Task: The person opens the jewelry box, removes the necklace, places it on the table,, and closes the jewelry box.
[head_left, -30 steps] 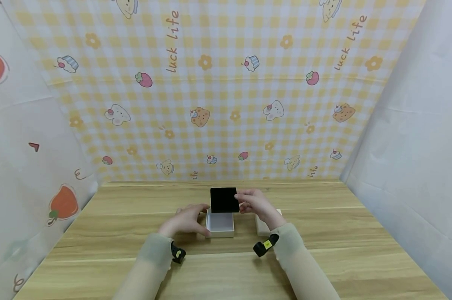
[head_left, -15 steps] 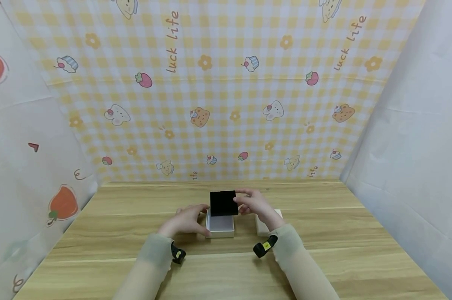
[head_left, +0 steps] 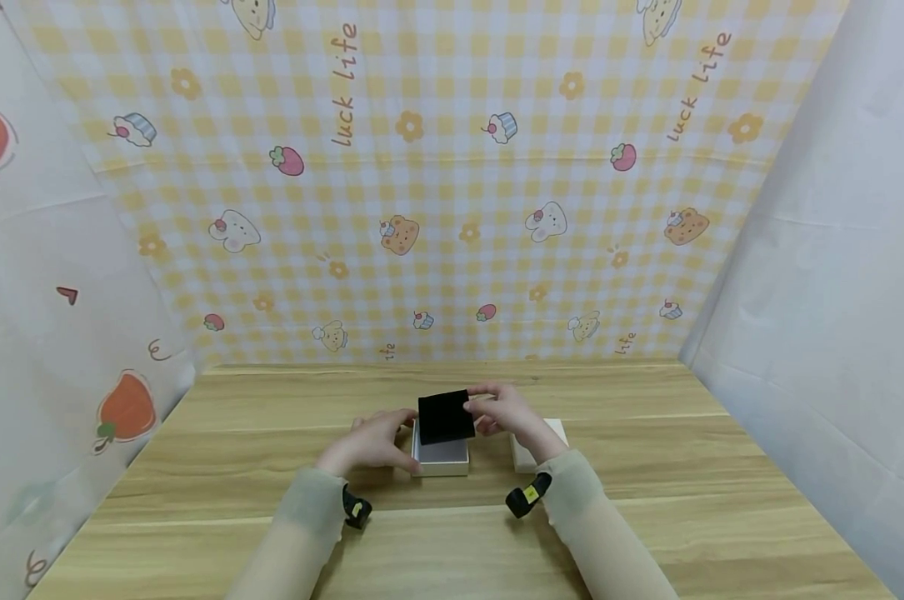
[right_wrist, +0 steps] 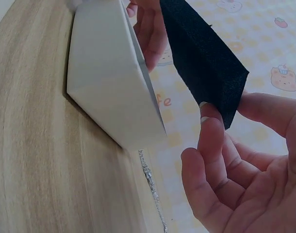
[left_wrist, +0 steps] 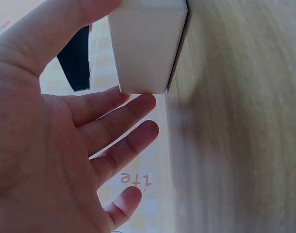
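Observation:
In the head view, a small square white box (head_left: 442, 469) stands uncovered on the table, its pale inside partly showing. My left hand (head_left: 372, 440) holds it at its left side, thumb at the front corner and fingers at the back; the left wrist view shows fingertips touching the box wall (left_wrist: 148, 53). My right hand (head_left: 507, 414) pinches a black foam pad (head_left: 446, 417) by its right edge. That foam pad (right_wrist: 206, 63) is tilted above the box, apart from it in the right wrist view.
A white box lid (head_left: 525, 457) lies on the wooden table (head_left: 452, 550), partly hidden under the right forearm. A silvery chain-like strip (right_wrist: 150, 182) lies beyond the box in the right wrist view. A yellow checked cloth (head_left: 452, 183) hangs behind the table.
The right hand has lowered the foam pad toward the box and tilted it, its left edge now lower than its right. The left hand and the box have stayed put.

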`<state>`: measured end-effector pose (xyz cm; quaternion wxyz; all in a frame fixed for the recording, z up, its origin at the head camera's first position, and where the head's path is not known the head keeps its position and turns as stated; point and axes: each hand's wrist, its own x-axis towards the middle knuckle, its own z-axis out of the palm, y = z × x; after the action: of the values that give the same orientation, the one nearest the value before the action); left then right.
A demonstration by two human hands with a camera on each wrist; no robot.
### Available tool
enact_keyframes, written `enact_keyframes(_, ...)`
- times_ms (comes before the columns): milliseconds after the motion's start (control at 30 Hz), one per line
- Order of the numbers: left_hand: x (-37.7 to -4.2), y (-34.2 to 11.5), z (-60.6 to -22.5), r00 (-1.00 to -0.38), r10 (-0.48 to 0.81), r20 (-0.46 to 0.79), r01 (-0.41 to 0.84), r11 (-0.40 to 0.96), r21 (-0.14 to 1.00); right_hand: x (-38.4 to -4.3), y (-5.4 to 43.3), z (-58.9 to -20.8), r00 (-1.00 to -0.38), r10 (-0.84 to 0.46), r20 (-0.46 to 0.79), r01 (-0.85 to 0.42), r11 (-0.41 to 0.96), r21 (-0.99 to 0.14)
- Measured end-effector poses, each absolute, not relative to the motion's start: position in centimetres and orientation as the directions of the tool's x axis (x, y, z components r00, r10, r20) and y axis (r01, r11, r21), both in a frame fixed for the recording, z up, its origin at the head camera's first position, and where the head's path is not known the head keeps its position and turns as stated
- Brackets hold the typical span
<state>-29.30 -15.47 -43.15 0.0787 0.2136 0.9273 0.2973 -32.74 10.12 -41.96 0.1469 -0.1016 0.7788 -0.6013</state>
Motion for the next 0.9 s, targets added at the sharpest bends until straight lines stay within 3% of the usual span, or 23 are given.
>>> enact_keyframes(900, -29.48, -15.27, -43.29, -0.903, 0.430, -0.007, 0.345, 0.734, 0.585, -32.39, 9.62, -42.26, -0.936, -0.333, -0.116, -0.015, 0.366, -0.930)
